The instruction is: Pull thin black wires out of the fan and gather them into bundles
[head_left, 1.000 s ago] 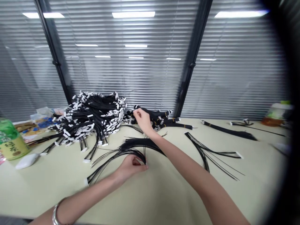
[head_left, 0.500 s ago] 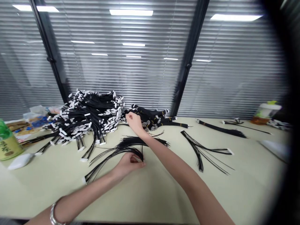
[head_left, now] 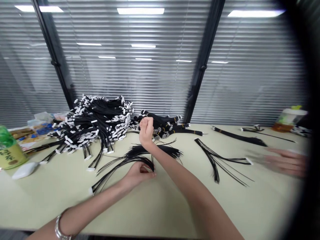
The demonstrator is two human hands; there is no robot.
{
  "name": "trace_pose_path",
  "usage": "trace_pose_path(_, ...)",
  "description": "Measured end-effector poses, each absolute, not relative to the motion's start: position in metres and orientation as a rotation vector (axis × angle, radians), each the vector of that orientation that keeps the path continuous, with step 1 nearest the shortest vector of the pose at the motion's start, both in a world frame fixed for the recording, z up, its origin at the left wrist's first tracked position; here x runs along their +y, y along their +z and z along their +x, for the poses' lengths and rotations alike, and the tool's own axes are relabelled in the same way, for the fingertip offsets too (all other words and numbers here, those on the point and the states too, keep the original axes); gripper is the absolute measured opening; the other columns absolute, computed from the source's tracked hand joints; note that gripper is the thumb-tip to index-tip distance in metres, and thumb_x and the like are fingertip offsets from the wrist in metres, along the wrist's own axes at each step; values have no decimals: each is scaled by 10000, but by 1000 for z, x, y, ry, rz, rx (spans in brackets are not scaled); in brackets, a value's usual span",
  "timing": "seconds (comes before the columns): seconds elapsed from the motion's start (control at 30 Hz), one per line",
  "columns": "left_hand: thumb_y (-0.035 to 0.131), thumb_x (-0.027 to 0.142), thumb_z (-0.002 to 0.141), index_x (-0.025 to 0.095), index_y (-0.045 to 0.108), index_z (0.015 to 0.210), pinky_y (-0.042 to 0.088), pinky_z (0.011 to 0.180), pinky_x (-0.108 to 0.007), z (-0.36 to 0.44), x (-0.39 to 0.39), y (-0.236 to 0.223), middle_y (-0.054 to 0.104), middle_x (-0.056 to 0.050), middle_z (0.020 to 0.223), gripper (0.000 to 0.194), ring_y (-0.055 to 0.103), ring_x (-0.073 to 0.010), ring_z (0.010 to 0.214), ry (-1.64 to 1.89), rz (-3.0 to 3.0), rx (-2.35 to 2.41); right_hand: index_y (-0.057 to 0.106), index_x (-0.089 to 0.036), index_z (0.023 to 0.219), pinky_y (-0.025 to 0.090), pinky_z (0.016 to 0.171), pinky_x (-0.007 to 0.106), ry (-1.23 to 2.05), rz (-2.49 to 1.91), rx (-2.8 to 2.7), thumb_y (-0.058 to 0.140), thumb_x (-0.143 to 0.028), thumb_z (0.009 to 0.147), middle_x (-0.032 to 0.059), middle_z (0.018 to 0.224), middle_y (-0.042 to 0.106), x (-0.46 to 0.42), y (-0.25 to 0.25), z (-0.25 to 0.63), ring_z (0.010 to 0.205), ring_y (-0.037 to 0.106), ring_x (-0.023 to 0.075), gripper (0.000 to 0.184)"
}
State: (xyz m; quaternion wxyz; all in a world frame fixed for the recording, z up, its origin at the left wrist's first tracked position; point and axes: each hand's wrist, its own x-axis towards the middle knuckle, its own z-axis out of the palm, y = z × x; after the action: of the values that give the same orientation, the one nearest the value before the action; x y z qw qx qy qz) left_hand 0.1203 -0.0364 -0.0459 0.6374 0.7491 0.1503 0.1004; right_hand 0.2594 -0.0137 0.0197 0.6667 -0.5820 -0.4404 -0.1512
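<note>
My left hand [head_left: 139, 172] is pinched on one end of a black wire harness [head_left: 120, 166], whose strands arc leftward to a white connector near the table's front. My right hand [head_left: 146, 130] is raised above the table with its fingers closed; whatever they hold, if anything, is too small to make out. Below that hand, a bundle of loose black wires [head_left: 135, 151] lies behind the harness, partly covered by my right forearm. Banded black wire bundles [head_left: 172, 128] with bare metal ends lie just beyond my right hand.
A big heap of black cables with white connectors [head_left: 100, 120] fills the back left. Another harness [head_left: 212, 158] and a wire bundle [head_left: 240, 136] lie to the right. A co-worker's hand [head_left: 287, 161] is at the right edge. A green-topped container [head_left: 11, 153] and white object [head_left: 25, 170] stand left.
My right hand has turned upward and shifted slightly right, while my left hand keeps its pinch on the harness. A co-worker's blurred hand has come in at the right.
</note>
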Motion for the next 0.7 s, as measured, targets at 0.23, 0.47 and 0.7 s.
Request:
trace_pose_path(0.23, 750, 374, 634, 135, 641, 870, 439, 681, -282, 119, -37, -44, 656, -70, 851, 352, 598, -202, 785, 241, 1694, 313, 394, -212, 969, 364, 682, 250, -263, -1397, -1037, 200, -370, 940, 22, 729, 483, -11, 18, 259, 657, 453, 144, 252)
trace_pose_path(0.47, 754, 343, 644, 133, 629, 874, 446, 739, -292, 119, -37, -44, 654, -79, 898, 336, 600, -202, 834, 245, 1693, 306, 490, -183, 652, 334, 611, 230, -18, -1545, -1270, 531, -260, 783, -12, 567, 475, -12, 32, 273, 585, 446, 127, 158)
trace_pose_path(0.7, 757, 393, 645, 138, 639, 910, 434, 682, -267, 119, -37, -42, 654, -78, 919, 386, 587, -167, 759, 230, 1688, 321, 357, -240, 993, 342, 563, 249, -434, -853, -798, 211, -494, 950, -11, 671, 345, -67, 99, 234, 529, 363, 106, 296)
